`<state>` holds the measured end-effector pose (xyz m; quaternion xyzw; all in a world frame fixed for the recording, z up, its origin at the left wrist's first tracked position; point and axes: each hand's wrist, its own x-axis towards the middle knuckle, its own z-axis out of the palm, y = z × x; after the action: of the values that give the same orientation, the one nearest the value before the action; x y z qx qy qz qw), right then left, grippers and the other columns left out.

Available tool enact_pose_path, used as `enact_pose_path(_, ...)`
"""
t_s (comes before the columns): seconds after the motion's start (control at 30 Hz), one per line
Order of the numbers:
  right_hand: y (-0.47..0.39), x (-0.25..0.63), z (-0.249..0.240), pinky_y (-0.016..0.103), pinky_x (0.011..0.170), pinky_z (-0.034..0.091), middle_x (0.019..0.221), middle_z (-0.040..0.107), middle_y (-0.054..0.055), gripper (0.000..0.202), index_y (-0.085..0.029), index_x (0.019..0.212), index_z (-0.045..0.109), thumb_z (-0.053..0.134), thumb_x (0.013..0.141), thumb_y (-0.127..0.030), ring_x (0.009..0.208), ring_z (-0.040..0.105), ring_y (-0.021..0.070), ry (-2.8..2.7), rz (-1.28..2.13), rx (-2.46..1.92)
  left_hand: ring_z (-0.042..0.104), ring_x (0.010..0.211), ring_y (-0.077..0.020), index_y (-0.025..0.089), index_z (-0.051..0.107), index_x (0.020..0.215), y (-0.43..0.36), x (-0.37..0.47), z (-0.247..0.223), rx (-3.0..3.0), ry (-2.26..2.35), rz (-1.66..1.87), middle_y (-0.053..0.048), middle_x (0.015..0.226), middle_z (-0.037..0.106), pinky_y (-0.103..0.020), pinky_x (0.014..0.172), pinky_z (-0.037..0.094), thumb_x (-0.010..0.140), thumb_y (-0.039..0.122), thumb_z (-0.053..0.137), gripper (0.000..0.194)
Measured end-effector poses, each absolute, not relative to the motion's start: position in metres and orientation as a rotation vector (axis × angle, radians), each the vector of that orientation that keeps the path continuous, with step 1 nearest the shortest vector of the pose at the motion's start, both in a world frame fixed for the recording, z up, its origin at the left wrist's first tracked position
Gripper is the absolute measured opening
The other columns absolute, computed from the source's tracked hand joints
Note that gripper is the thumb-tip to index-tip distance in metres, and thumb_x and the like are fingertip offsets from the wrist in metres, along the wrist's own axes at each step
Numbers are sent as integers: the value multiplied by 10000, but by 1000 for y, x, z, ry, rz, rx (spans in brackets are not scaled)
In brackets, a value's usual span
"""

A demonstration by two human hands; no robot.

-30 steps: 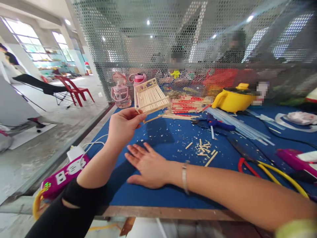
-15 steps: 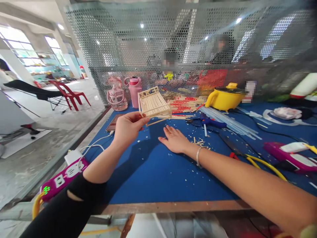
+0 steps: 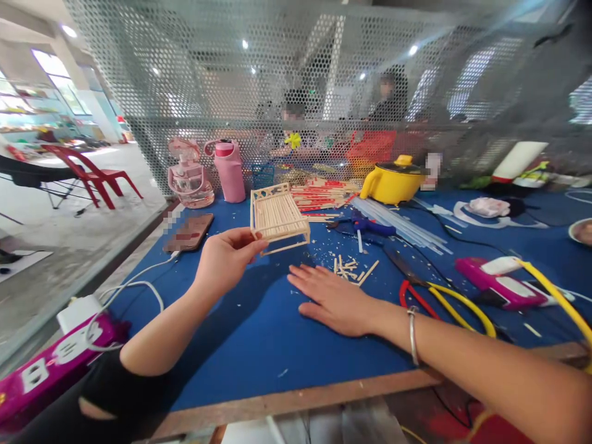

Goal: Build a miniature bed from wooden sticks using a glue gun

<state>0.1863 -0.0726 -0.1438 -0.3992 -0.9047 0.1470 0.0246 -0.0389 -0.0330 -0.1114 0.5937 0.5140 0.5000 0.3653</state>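
Note:
A miniature bed frame made of thin wooden sticks (image 3: 281, 216) is held above the blue tabletop, pinched at its near left corner by my left hand (image 3: 226, 256). Its slatted surface faces up, with a taller lattice end at the back. My right hand (image 3: 335, 299) lies palm down over the blue tabletop (image 3: 259, 345), fingers stretched out and holding nothing. Just beyond its fingers are short cut stick pieces (image 3: 348, 269) and small chips. Red-and-yellow-handled pliers (image 3: 425, 285) lie to the right of that hand.
Red-tipped sticks (image 3: 319, 194), a blue glue gun (image 3: 370, 223) and clear glue sticks (image 3: 407, 228) lie at the back. A yellow pot (image 3: 395, 184) stands behind them. Left are a phone (image 3: 190, 232), pink bottle (image 3: 230, 176) and purple power strip (image 3: 60, 357). A perforated metal screen (image 3: 208, 80) rises behind.
My right hand has come nearer, uncovering more of the cut pieces. The bed frame, still in my left hand, is slightly lower and tilted differently. The whole view has turned to the right.

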Motion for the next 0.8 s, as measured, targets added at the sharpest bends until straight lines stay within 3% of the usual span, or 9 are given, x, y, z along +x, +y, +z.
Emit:
enact_pose_path(0.23,-52,217,-144,511,1154,122,1540,174,120,716,-143,1465,259,240,911,-597,1424,153,278,-2658,244,-1560,483,521,-81,173,701,759,-42,-41,-113,1577,1308,1243,20,607,629,-199,494,377,675,368,731,214)
enact_pose_path(0.37,-89,189,-136,557,1144,16,1546,140,96,716,-219,1470,241,336,882,-617,1432,99,279,-2829,366,-1186,478,511,-85,177,707,779,-46,-40,-113,1545,1290,1226,26,592,620,-200,488,362,671,347,729,202)
enact_pose_path(0.47,-92,170,-135,485,1163,105,1551,137,63,701,-240,1475,220,333,889,-608,1433,117,238,-2914,580,-1002,499,525,-97,171,706,779,-46,-38,-114,1527,1239,1233,17,607,632,-211,505,382,678,337,716,195)
enact_pose_path(0.7,-36,190,-142,442,1151,207,1516,254,125,643,-105,1433,342,313,922,-494,1402,245,246,-2705,371,-1359,527,539,-100,180,724,841,-47,-39,-116,1527,1214,1219,7,659,674,-224,528,402,702,331,696,207)
enact_pose_path(0.8,-34,210,-135,399,1088,339,1372,517,84,460,-148,1272,565,370,872,-267,1287,453,220,-2555,393,-1424,606,660,-134,191,730,862,-49,-40,-119,1524,1200,1192,-15,788,727,-245,627,451,702,312,698,203)
